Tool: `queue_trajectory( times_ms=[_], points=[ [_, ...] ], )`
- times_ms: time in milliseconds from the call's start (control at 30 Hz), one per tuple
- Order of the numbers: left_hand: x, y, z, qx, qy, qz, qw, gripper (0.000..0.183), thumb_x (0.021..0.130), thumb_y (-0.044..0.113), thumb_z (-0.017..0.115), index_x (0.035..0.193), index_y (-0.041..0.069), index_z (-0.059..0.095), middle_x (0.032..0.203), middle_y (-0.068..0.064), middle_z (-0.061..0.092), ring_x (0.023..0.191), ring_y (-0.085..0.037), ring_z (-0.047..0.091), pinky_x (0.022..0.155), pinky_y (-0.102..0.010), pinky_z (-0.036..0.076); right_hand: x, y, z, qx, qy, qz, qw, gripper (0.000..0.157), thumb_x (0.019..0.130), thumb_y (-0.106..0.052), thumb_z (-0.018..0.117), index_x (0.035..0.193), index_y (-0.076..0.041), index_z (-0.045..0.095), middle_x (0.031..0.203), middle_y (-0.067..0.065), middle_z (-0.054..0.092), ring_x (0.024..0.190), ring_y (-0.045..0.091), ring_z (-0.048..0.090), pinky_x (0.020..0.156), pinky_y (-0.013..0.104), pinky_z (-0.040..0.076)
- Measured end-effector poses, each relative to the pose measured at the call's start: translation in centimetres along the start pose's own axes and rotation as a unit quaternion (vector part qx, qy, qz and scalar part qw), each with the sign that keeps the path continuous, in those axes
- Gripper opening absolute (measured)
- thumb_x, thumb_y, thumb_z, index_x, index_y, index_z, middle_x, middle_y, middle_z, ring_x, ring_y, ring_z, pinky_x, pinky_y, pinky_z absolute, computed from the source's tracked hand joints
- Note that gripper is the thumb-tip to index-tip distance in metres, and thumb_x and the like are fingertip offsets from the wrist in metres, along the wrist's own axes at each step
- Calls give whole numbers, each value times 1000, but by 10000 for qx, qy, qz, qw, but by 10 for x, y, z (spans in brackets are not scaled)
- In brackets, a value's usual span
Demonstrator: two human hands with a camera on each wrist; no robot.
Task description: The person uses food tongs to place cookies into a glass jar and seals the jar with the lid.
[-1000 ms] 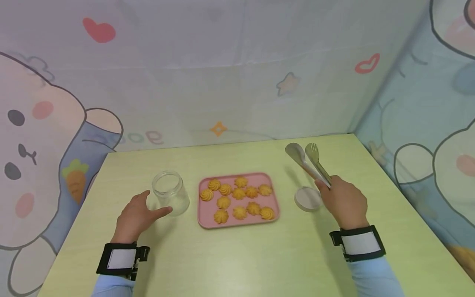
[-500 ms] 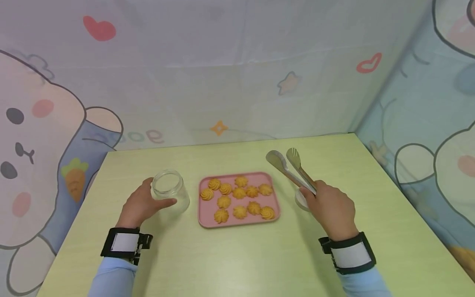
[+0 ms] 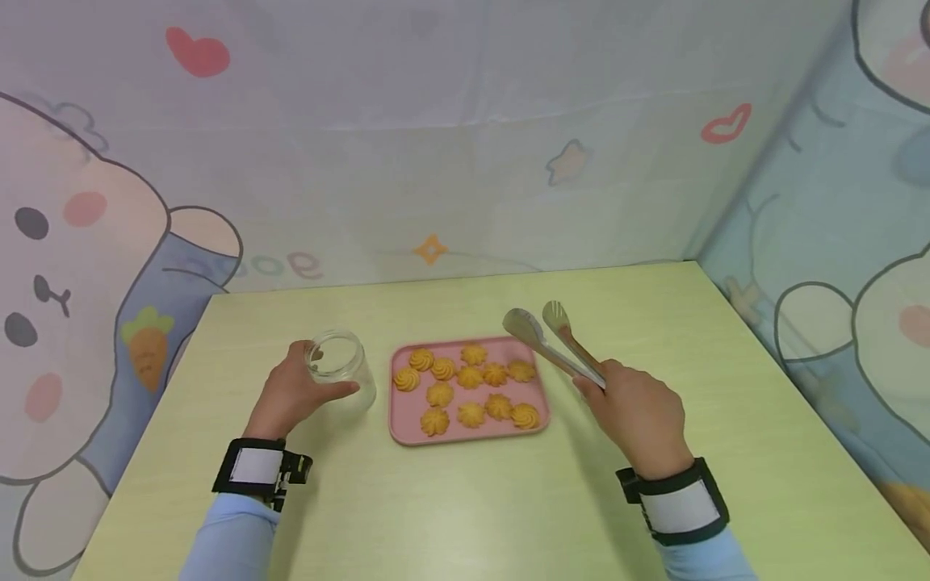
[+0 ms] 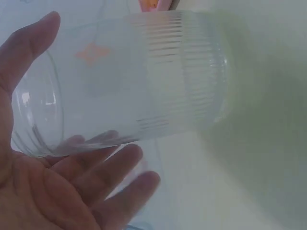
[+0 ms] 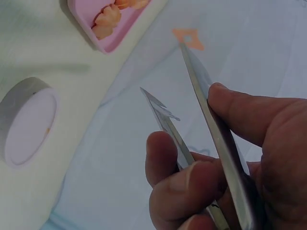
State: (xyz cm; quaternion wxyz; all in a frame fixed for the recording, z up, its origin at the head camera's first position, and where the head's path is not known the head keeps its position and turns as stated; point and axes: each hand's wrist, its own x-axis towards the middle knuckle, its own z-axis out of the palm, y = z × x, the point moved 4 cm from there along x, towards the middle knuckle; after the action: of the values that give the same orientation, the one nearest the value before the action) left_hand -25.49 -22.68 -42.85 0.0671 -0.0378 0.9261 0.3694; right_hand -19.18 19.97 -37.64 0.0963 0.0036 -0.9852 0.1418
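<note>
My left hand holds a clear glass jar at the table's left, thumb on the near side and fingers behind. In the left wrist view the jar has a ribbed band near its base, and no lid covers its mouth. My right hand grips metal tongs, one end spoon-shaped and the other fork-shaped, their arms spread apart. The tips hang near the upper right corner of a pink tray that bears several piped, swirl-topped cookies.
A round, pale lid lies on the table right of the tray; in the head view my right hand hides it. Behind the table hangs a cartoon-printed cloth.
My left hand has closed in on the jar, which has shifted slightly right. The right hand has brought the tongs left toward the tray, covering the lid in the head view.
</note>
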Motion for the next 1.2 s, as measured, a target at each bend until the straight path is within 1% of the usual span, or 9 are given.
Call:
queue_trajectory(
  times_ms=[200,333,500,567,733,900,1033,1133,1200],
  points=[
    [7,-6,8,-456,114,87,9989,107,79,47,85,151,-3,25,153,-24,47,132,-41,51,97,-51,48,0,-2,3,12,-280,-26,9996,34,93,-37,72,91,-4,69,61,5,60,49,19,52,41,33,37],
    [9,-6,10,-415,170,145,9989,106,79,47,85,151,-2,26,152,-23,48,132,-41,51,97,-51,48,-1,-4,5,-13,-446,-48,9990,29,91,-36,75,96,-7,73,63,3,63,51,19,53,42,34,38],
    [10,-6,10,-281,146,157,9994,105,79,49,84,151,-3,27,151,-23,49,131,-41,52,96,-52,48,-2,-6,6,-25,-572,-98,9983,25,91,-35,74,93,-11,72,63,1,59,52,19,51,44,33,36],
    [10,-6,9,-250,125,172,9995,105,79,49,84,151,-3,28,151,-23,50,131,-41,52,96,-51,48,-1,-8,7,35,-601,-158,9981,25,92,-35,73,93,-10,72,64,0,59,53,18,50,44,32,36],
    [10,-6,8,-200,127,192,9995,104,79,49,84,151,-3,28,151,-22,50,130,-41,52,95,-51,49,3,-10,11,410,-963,-133,9944,33,99,-36,63,104,-5,72,76,4,63,61,18,53,50,31,38],
    [9,-6,8,-184,141,179,9996,104,80,48,83,151,-3,28,151,-23,49,130,-41,52,95,-51,49,6,-12,19,954,-1436,111,9850,42,106,-38,49,115,-1,68,85,7,63,68,20,53,55,32,40],
    [9,-6,8,-202,118,150,9996,104,80,48,84,151,-3,28,151,-23,49,128,-41,53,92,-50,50,5,-12,25,1306,-1628,176,9778,44,106,-42,50,112,-1,64,76,5,56,63,19,50,54,31,37],
    [9,-7,8,-207,117,142,9996,104,79,47,84,151,-3,28,151,-23,49,128,-41,53,91,-49,50,5,-12,25,1417,-1581,146,9771,43,104,-43,54,105,-1,62,71,4,51,60,18,47,52,31,36],
    [8,-7,8,-217,115,140,9996,104,79,47,84,151,-3,28,151,-23,49,128,-41,53,91,-49,50,5,-12,25,1414,-1475,131,9788,39,104,-38,53,98,-1,61,70,4,51,58,18,47,52,31,36]
  ],
)
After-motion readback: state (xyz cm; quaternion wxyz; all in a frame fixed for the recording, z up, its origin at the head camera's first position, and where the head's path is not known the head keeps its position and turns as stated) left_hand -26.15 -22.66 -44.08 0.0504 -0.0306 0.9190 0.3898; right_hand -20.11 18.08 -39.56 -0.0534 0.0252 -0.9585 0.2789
